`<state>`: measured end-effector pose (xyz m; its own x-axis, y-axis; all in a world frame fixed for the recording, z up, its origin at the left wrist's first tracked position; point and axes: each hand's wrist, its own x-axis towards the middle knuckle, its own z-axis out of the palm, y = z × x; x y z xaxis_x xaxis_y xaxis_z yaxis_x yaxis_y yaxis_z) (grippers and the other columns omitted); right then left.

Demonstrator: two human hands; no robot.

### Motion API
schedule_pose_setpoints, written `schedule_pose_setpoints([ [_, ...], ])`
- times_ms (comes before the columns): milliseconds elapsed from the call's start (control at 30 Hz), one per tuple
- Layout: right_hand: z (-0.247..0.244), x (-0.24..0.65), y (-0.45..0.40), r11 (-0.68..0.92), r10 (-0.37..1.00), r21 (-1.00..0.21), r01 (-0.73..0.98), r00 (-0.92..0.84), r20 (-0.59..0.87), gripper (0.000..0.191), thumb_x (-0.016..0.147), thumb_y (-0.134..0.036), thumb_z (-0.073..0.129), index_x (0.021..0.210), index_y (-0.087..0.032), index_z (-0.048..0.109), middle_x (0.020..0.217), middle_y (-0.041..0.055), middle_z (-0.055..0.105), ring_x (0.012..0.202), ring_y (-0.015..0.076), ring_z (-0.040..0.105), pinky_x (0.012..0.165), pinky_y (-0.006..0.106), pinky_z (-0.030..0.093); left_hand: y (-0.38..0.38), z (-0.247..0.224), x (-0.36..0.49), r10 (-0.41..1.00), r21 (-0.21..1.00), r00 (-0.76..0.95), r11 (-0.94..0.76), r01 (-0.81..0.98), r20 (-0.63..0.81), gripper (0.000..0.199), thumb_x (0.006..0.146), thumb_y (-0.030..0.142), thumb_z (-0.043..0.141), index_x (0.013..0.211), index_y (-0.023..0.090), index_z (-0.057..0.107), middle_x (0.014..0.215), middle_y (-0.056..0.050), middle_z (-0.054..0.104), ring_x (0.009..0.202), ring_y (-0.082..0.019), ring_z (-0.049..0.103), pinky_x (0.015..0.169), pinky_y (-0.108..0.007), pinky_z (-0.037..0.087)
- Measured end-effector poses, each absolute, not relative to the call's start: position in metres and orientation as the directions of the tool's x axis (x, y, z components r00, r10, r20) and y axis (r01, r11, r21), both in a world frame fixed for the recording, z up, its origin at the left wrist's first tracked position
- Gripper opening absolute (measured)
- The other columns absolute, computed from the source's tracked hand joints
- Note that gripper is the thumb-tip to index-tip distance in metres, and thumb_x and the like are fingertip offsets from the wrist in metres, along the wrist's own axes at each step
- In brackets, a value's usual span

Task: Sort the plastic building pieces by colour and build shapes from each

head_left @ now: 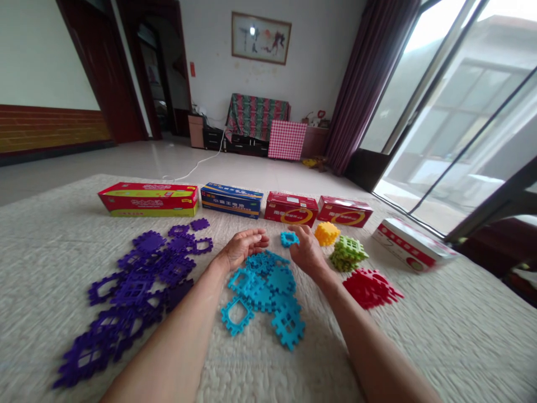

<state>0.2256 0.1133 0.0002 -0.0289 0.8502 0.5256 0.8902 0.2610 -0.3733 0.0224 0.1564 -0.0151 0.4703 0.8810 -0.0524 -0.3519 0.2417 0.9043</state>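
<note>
My right hand [308,249] pinches a small blue square interlocking plastic piece [289,239] with a window-like opening, at the far right of the blue heap. Over the heap's far left edge is my left hand [243,246], its fingers loosely bent and apart with nothing visible in them. Between my forearms lies the loose heap of blue interlocking pieces [263,296], some solid and some framed. To the right of my right hand stand a yellow stack [326,233] and a light green stack [348,253] of similar pieces, with a red pile [371,288] nearer me.
Purple pieces [134,288] spread across the mat [235,369] on the left. Along the far side stand a red-and-yellow box [151,200], a blue box [232,200] and two red boxes [291,209]. A white-and-red box [413,244] sits at the right.
</note>
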Motion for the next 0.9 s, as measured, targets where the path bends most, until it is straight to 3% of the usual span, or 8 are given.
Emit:
schedule_pose_setpoints([
  [167,-0.005,0.22,0.073,0.299,0.84,-0.508,0.808,0.03,0.542,0.034,0.076,-0.009,0.042,0.101,-0.017,0.063,0.097,0.0077,0.064,0.084,0.0169,0.061,0.08,0.029,0.048,0.154,-0.014,0.023,0.888,0.906,0.457,0.232,-0.354,-0.049,0.031,0.073,0.02,0.071,0.102,0.012,0.063,0.094,-0.011,0.07,0.086,-0.018,0.068,0.074,-0.028,0.051],
  [333,-0.023,0.224,0.046,0.238,0.864,-0.615,0.752,0.125,0.488,0.028,0.081,-0.016,0.043,0.099,-0.016,0.064,0.095,0.0081,0.066,0.083,0.0172,0.062,0.077,0.028,0.049,0.151,-0.013,0.026,0.893,0.933,0.448,0.201,-0.298,-0.049,0.033,0.07,0.023,0.073,0.1,0.013,0.065,0.093,-0.01,0.07,0.083,-0.017,0.067,0.073,-0.027,0.051],
  [433,-0.028,0.225,0.043,0.233,0.861,-0.615,0.753,0.135,0.491,0.028,0.08,-0.016,0.044,0.096,-0.015,0.066,0.095,0.0088,0.067,0.087,0.0182,0.062,0.081,0.03,0.048,0.149,-0.006,0.028,0.908,0.988,0.419,0.084,-0.129,-0.022,0.035,0.066,0.025,0.074,0.098,0.013,0.067,0.091,-0.009,0.07,0.079,-0.017,0.066,0.069,-0.027,0.05],
  [500,-0.027,0.226,0.044,0.239,0.862,-0.627,0.742,0.136,0.489,0.028,0.08,-0.016,0.043,0.096,-0.015,0.066,0.095,0.0084,0.067,0.086,0.018,0.063,0.081,0.029,0.048,0.147,0.004,0.028,0.902,0.992,0.427,-0.105,0.071,0.065,0.034,0.063,0.024,0.074,0.095,0.014,0.07,0.09,-0.008,0.071,0.078,-0.017,0.065,0.068,-0.026,0.048],
  [567,-0.026,0.227,0.045,0.229,0.863,-0.657,0.719,0.162,0.478,0.028,0.08,-0.015,0.043,0.095,-0.016,0.067,0.094,0.0069,0.068,0.085,0.0175,0.063,0.079,0.029,0.048,0.142,0.016,0.027,0.852,0.916,0.506,-0.303,0.263,0.136,0.033,0.062,0.026,0.073,0.093,0.015,0.072,0.086,-0.006,0.071,0.075,-0.017,0.063,0.066,-0.024,0.047],
  [700,-0.026,0.231,0.045,0.185,0.845,-0.675,0.714,0.236,0.481,0.028,0.079,-0.012,0.043,0.09,-0.017,0.067,0.09,0.0049,0.069,0.083,0.0165,0.062,0.079,0.027,0.047,0.126,0.039,0.026,0.75,0.718,0.655,-0.506,0.478,0.093,0.031,0.063,0.028,0.069,0.092,0.019,0.074,0.075,-0.001,0.068,0.068,-0.016,0.06,0.058,-0.022,0.042],
  [900,-0.025,0.238,0.041,0.135,0.905,-0.477,0.868,0.088,0.417,0.028,0.075,-0.005,0.045,0.085,-0.017,0.067,0.093,0.0072,0.064,0.09,0.0179,0.057,0.083,0.026,0.042,0.102,0.053,0.038,0.71,0.571,0.696,-0.619,0.539,0.112,0.037,0.051,0.022,0.075,0.087,0.026,0.075,0.082,-0.001,0.069,0.074,-0.019,0.058,0.065,-0.024,0.041],
])
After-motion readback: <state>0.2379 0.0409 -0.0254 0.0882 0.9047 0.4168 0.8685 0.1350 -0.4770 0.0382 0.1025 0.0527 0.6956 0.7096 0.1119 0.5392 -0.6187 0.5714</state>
